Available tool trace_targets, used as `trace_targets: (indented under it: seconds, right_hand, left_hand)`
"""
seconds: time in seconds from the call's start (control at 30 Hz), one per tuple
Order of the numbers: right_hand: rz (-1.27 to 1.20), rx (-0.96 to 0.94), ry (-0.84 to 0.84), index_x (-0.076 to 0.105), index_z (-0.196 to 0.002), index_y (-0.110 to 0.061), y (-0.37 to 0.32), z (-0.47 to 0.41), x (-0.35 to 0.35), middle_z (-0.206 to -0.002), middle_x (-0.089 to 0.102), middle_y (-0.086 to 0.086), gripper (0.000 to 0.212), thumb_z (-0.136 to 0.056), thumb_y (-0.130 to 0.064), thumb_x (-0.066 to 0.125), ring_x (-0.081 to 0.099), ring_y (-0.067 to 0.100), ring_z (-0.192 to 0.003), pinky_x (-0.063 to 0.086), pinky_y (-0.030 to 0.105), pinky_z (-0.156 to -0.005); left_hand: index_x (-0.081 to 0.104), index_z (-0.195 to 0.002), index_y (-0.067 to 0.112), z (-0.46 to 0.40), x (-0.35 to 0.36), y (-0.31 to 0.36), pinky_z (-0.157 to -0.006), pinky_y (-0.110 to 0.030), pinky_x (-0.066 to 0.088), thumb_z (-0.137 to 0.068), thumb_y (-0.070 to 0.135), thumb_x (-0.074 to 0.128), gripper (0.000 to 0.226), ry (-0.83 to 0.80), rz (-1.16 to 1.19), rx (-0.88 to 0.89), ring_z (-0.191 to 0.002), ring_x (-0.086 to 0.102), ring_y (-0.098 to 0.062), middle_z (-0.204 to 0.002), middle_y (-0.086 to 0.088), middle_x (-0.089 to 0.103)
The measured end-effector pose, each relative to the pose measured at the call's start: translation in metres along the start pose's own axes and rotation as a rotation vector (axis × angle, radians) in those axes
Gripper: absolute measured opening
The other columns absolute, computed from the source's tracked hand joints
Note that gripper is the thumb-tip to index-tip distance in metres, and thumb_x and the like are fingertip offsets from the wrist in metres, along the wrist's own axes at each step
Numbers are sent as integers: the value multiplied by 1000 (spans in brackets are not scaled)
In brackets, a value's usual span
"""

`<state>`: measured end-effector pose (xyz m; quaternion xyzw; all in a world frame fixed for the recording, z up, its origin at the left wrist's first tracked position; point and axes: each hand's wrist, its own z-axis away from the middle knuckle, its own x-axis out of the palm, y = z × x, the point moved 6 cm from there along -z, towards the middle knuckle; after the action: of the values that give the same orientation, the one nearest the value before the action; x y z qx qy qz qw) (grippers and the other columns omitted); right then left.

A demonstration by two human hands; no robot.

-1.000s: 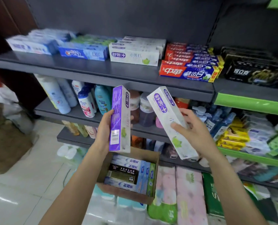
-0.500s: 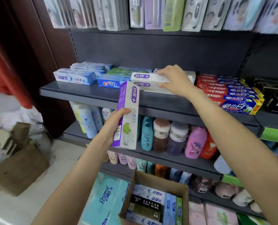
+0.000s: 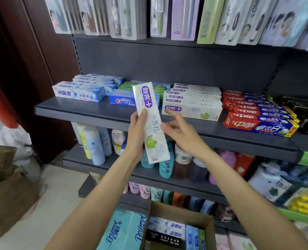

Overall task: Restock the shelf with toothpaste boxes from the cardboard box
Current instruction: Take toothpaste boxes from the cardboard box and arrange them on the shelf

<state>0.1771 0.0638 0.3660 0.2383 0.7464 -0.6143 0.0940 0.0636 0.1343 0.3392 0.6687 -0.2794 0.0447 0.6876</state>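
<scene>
Along the shelf (image 3: 99, 112) front edge matching boxes already sit stacked, while the left hand (image 3: 137, 130) grips one toothpaste box (image 3: 150, 121) upright, the right hand (image 3: 178, 129) reaches loose-fingered and empty, and the cardboard box (image 3: 185, 212) below holds more.

I see a white toothpaste box (image 3: 152, 123) with a purple label band and a green leaf print, in front of the dark grey shelf (image 3: 81, 110). On that shelf, a stack of white boxes (image 3: 193, 103) carries the same purple badges. Right of the stack lie red boxes (image 3: 257, 114) with blue ends and yellow edges. At the shelf's left sit blue-and-white boxes (image 3: 81, 90). Below the shelf, the brown cardboard box (image 3: 182, 213) holds white, blue, green and black cartons.
</scene>
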Motion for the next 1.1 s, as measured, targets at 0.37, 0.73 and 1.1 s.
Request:
trace_targets:
  seconds: [0.37, 0.73, 1.1]
  right_hand:
    - [925, -208, 120, 43, -134, -37, 3, -20, -95, -125, 57, -2, 54, -86, -22, 63, 52, 21, -110, 39, 35, -92]
    - [1089, -202, 328, 61, -120, -17, 40, -49, -93, -120, 54, 7, 34, -87, -10, 56, 42, 29, -118, 32, 38, -96]
    - [584, -285, 538, 67, -102, -14, 57, 91, -47, -93, 70, -4, 20, -91, -16, 51, 63, 11, -79, 49, 25, -72]
  left_hand:
    - [22, -144, 21, -44, 11, 11, -107, -30, 33, -74, 22, 80, 91, 65, -541, 488, -126, 39, -14, -142, 4, 30]
    - [44, -133, 20, -62, 19, -18, -86, -24, 40, -88, 32, 62, 50, -82, -906, 415, -110, 55, -7, -131, 3, 55]
    - [58, -112, 18, 28, 9, -28, -74, -18, 43, -88, 26, 55, 26, -30, -806, 664, -81, 57, -2, -97, 9, 65]
